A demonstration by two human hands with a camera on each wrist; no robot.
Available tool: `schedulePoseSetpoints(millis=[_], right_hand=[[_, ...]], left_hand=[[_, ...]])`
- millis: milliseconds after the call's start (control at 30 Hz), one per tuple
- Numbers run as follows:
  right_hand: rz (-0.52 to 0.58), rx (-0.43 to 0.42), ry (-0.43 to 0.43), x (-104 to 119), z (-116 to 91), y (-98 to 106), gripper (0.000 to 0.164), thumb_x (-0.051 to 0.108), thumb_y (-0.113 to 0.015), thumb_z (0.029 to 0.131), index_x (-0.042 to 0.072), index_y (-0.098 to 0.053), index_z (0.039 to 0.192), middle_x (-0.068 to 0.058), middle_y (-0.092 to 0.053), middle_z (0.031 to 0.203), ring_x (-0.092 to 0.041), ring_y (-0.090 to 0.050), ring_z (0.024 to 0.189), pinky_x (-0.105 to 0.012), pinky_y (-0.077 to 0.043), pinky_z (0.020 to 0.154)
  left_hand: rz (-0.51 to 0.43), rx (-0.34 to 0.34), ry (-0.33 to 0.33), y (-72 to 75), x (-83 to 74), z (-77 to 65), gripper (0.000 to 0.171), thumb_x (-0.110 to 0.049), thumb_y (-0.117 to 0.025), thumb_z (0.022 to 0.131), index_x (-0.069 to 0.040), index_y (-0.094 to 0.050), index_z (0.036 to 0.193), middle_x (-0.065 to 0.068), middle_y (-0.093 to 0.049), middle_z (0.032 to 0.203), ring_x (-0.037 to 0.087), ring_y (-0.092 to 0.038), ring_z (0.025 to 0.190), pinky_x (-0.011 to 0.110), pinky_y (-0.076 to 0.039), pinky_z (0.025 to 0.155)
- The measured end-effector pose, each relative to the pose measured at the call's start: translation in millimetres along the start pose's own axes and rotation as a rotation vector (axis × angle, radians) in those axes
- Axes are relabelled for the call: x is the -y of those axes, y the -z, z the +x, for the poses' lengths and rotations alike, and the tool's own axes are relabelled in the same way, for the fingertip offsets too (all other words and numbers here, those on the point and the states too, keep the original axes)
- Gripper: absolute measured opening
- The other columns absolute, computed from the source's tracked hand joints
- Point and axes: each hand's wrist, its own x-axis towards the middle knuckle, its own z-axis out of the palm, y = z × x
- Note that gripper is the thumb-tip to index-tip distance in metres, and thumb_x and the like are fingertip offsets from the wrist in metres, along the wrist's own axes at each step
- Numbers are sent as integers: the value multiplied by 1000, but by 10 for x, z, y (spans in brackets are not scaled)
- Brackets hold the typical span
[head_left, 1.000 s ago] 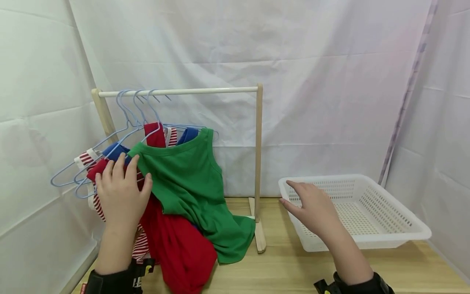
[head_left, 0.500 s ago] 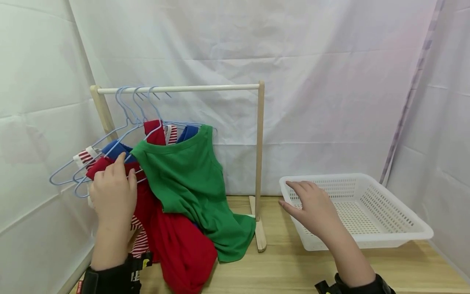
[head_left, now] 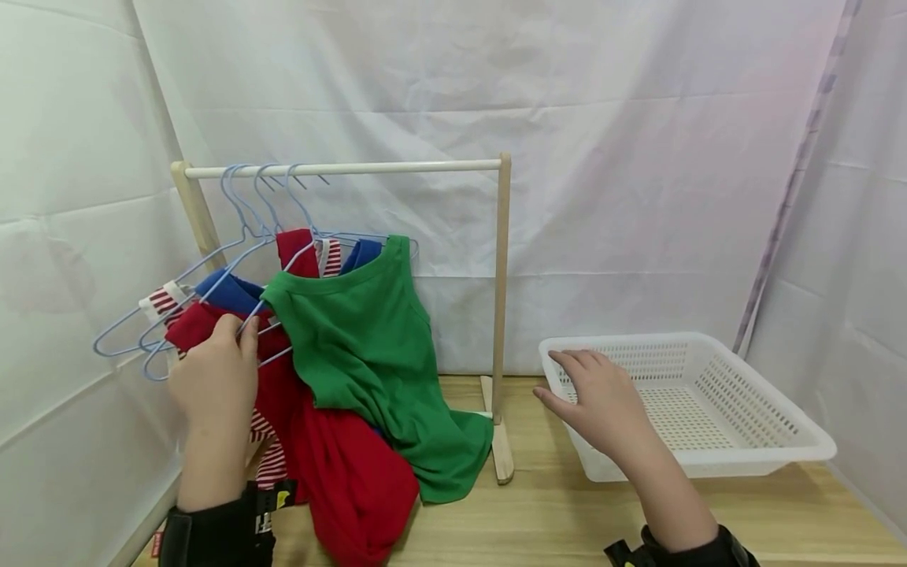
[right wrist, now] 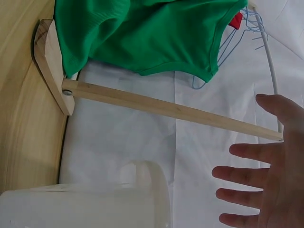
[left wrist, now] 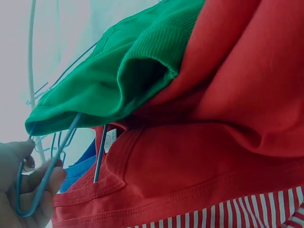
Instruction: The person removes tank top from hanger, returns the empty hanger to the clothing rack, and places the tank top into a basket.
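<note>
My left hand (head_left: 216, 378) grips the near end of a light blue hanger (left wrist: 45, 180), fingers curled round the wire in the left wrist view. On that hanger, frontmost on the rack, is a green tank top (head_left: 361, 339); its near shoulder strap sits inward of the hanger's tip, right by my fingertips. Behind it hang a red top (head_left: 354, 472), a blue garment (head_left: 230, 290) and a red-and-white striped one (head_left: 272, 466), partly hidden by the others. My right hand (head_left: 602, 402) holds nothing, fingers spread in front of the white basket's left side.
The hangers hook over the left part of a white rail (head_left: 411, 167) on a wooden rack, whose right post (head_left: 500, 291) stands left of the basket (head_left: 751, 455). White sheets (head_left: 638, 197) enclose the wooden table (head_left: 567, 520) at the back and sides.
My left hand has gone from spread fingers to gripping the hanger's end. The green tank top's near strap has shifted right along the hanger, baring its tip. My right hand has barely moved.
</note>
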Motion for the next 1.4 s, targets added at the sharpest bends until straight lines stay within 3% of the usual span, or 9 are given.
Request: schedulePoseSetpoints(millis=[200, 433, 733, 933, 1200, 1400], right_hand=[[2, 13, -13, 1, 3, -19, 65, 62, -46, 84, 13, -45, 128, -12, -53, 120, -30, -43, 113, -55, -40, 88], [12, 17, -18, 13, 19, -39, 63, 58, -49, 84, 14, -44, 129, -12, -53, 121, -30, -43, 113, -54, -39, 90], [14, 19, -52, 4, 44, -74, 66, 62, -43, 85, 12, -45, 128, -14, -53, 121, -31, -43, 113, -53, -39, 90], [32, 0, -72, -16, 63, -82, 74, 70, -31, 84, 12, -46, 127, -14, -55, 120, -32, -45, 111, -54, -40, 89], [81, -16, -96, -34, 65, -51, 70, 67, -33, 86, 12, -47, 126, -14, -55, 120, -33, -45, 111, -55, -38, 90], [104, -21, -95, -16, 58, -59, 69, 66, -33, 86, 11, -47, 126, -13, -55, 120, -32, -45, 111, -55, -39, 89]], left_hand=[[-70, -119, 12, -38, -78, -57, 40, -40, -37, 95, -3, -54, 91, 23, -57, 68, 39, -49, 55, 51, -42, 44], [-201, -205, 26, -50, -147, -30, 39, -39, -42, 94, -4, -59, 95, 20, -60, 71, 35, -53, 60, 50, -45, 53], [-259, -214, 50, -45, -177, 18, 36, -37, -47, 92, -5, -61, 96, 16, -59, 65, 29, -53, 55, 45, -44, 51], [-302, -212, 106, -26, -188, -13, 39, -41, -46, 92, -5, -62, 96, 15, -60, 66, 27, -53, 56, 42, -42, 56], [-399, -123, 215, 11, -179, -100, 41, -48, -45, 89, -12, -62, 95, 7, -58, 64, 10, -50, 46, 15, -39, 45], [-462, -124, 251, -25, -185, -60, 40, -50, -46, 88, -14, -62, 96, 7, -60, 66, 7, -50, 46, 10, -38, 45]])
